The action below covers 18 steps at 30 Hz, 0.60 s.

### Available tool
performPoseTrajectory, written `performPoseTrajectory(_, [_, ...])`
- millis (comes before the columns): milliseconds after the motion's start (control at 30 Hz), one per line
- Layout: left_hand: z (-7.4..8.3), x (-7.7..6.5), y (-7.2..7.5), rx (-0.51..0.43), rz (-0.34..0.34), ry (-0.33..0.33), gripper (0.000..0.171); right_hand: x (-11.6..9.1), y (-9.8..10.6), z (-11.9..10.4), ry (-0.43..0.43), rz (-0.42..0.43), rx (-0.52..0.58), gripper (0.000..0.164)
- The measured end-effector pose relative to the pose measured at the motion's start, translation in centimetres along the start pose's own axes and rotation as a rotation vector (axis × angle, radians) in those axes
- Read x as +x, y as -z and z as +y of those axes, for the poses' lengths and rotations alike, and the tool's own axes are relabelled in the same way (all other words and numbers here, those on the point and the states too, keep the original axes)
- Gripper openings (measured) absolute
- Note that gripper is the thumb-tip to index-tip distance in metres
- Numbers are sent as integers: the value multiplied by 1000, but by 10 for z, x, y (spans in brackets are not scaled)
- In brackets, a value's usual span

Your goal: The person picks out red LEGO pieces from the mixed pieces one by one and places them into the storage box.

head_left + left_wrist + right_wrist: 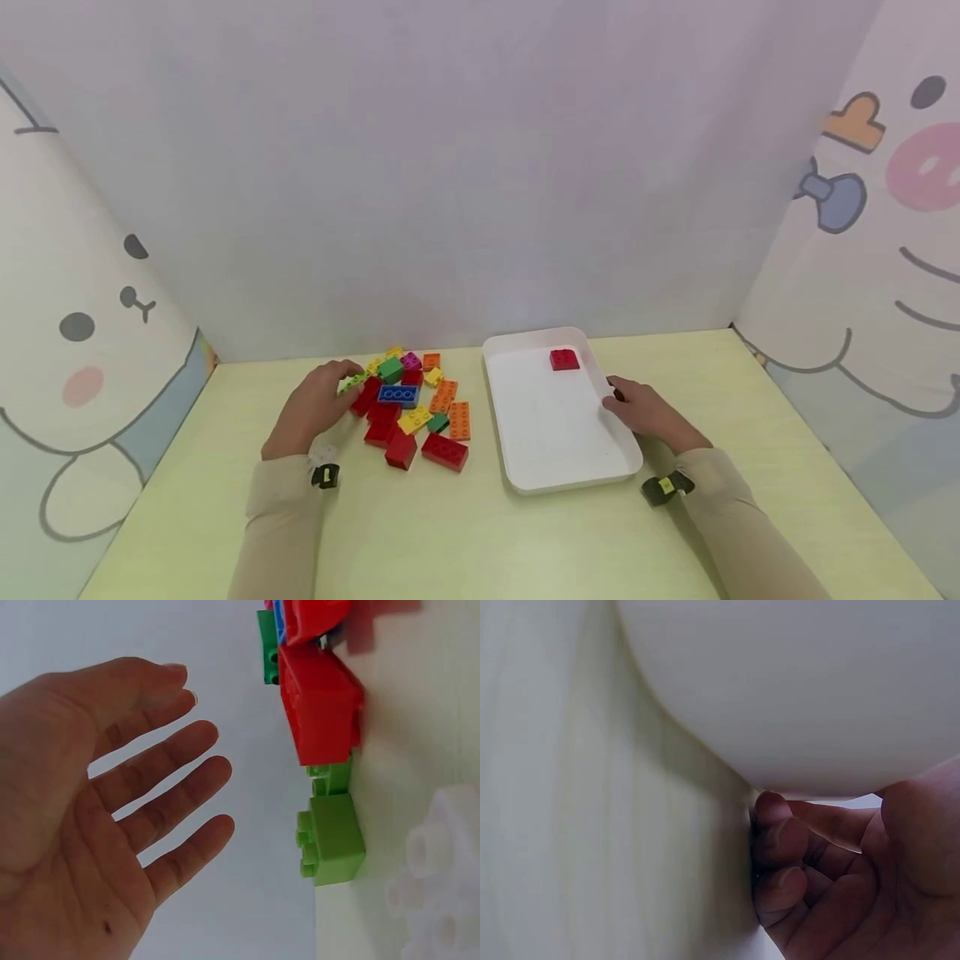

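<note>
My left hand hovers at the left side of a pile of toy building bricks, fingers spread and holding nothing in the left wrist view. Closest to its fingertips are lime green bricks and a red brick. A translucent white brick lies near that wrist. Over on the right, my right hand grips the right rim of a white tray, thumb at the edge and other fingers curled against its outer side. One red brick sits in the tray's far right part.
Among the pile are a blue brick, orange bricks, a yellow brick, a green brick and several red ones. The pale table ends at a grey back wall, with cartoon-printed panels on both sides.
</note>
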<state>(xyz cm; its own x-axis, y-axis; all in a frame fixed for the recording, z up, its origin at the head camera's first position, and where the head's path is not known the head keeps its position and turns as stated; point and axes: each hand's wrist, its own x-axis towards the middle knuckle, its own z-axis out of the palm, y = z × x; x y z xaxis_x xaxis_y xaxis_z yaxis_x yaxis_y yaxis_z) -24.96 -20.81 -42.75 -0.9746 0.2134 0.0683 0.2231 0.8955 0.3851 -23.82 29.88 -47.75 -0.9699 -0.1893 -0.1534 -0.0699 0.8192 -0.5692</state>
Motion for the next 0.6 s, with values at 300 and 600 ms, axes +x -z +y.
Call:
performPoseTrajectory(300, [-6,5,-12,37,-105,5,41,-1,1,-3,11,-6,13,52])
performPoseTrajectory(600, [-7,4,-16,11,-106,-1,46,-1,1,0,8,4,10,50])
